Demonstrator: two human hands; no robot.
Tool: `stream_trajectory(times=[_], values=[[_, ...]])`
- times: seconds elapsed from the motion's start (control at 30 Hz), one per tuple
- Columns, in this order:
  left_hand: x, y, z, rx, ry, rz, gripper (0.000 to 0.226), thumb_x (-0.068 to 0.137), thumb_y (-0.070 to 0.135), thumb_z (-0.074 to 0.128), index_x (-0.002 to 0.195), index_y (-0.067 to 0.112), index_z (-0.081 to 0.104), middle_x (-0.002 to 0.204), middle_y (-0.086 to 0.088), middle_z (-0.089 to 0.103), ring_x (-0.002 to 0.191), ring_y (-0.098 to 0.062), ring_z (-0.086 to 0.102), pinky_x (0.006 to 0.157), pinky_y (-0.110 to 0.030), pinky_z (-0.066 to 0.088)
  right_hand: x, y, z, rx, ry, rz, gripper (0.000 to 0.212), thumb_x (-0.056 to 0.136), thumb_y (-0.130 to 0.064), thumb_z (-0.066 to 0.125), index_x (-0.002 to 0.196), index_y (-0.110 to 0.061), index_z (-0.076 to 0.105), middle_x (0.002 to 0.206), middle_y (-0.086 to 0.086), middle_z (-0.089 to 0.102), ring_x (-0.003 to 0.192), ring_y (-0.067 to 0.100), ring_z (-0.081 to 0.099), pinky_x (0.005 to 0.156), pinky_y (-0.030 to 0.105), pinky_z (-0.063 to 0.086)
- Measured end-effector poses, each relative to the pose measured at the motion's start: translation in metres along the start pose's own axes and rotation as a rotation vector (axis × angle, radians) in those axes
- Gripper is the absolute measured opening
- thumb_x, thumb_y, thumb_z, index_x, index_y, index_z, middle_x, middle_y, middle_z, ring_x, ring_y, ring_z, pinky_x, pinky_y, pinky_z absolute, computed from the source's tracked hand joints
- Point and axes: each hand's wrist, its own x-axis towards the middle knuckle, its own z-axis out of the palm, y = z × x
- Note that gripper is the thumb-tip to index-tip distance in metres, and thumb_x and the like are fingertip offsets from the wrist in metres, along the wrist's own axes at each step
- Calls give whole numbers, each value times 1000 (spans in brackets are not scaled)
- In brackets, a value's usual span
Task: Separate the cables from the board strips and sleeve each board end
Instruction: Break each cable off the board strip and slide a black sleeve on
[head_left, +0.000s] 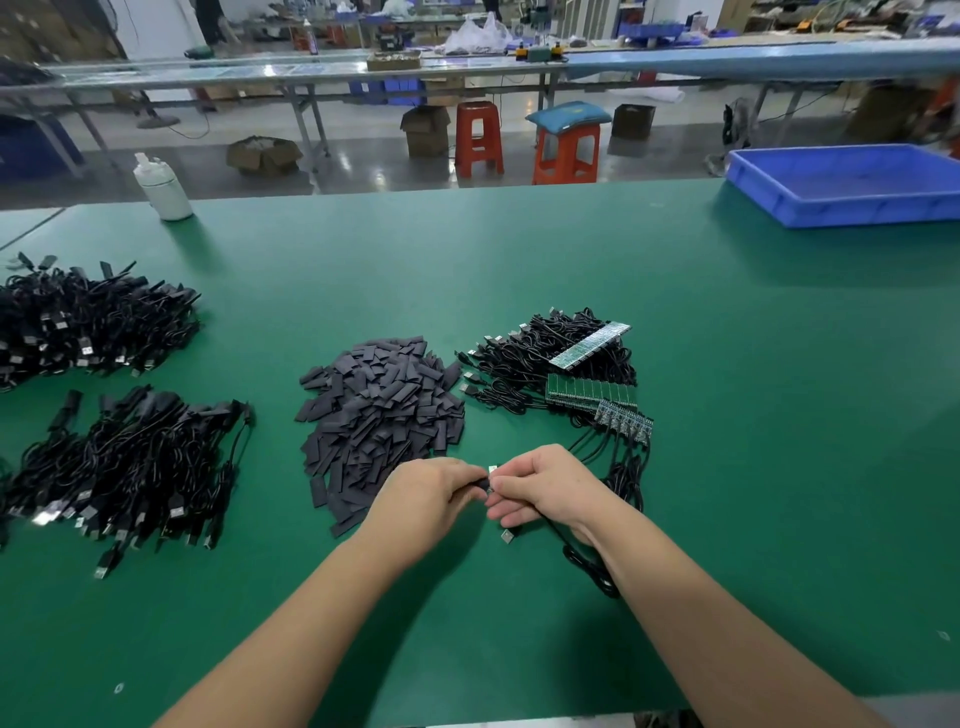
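With my left hand (434, 491) pinching a short black sleeve (482, 486) and my right hand (540, 488) pinching the small green board end (492, 470) of a thin black cable (582, 564), misalignment could snag the sleeve or bend the solder joints.

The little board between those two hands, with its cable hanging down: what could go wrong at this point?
1. The left hand pinches a sleeve against the small board end held by the right hand; misaligned, the sleeve might snag or slip off.
2. The cable loops under the right wrist and could catch when pulled.
3. The sleeve pile lies close beside the left hand; a sweep might scatter it.
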Motion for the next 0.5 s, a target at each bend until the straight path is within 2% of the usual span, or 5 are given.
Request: stream_trajectory(times=[0.13, 0.33, 0.4, 0.5], values=[[4, 4, 3, 103, -96, -35, 23, 97, 28, 56, 112, 17, 70, 103, 1, 70, 95, -20, 64, 85, -37, 48, 2, 2, 4, -30, 22, -8, 21, 97, -6, 61, 114, 5, 66, 97, 20, 75, 85, 21, 75, 75, 31, 62], [7, 4, 7, 204, -151, -69, 26, 99, 30, 52, 121, 21, 63, 112, 2, 64, 100, -21, 62, 87, -35, 47, 3, 2, 11, -165, 64, -27, 22, 100, -5, 55, 119, 1, 65, 100, 19, 74, 85, 20, 73, 77, 31, 61], [7, 4, 9, 285, -165, -56, 31, 98, 28, 53, 128, 23, 55, 113, 2, 61, 101, -21, 62, 85, -34, 47, 3, 1, 13, -220, 74, -27, 18, 101, -6, 53, 111, -4, 68, 92, 13, 73, 82, 19, 71, 80, 34, 61], [6, 2, 15, 396, -196, -10, 55, 93, 17, 57, 144, 20, 36, 118, 1, 56, 104, -22, 59, 83, -34, 48, 0, 0, 16, -248, 66, -23, 21, 102, -6, 50, 94, -4, 69, 80, 5, 70, 85, 20, 73, 83, 36, 61]])
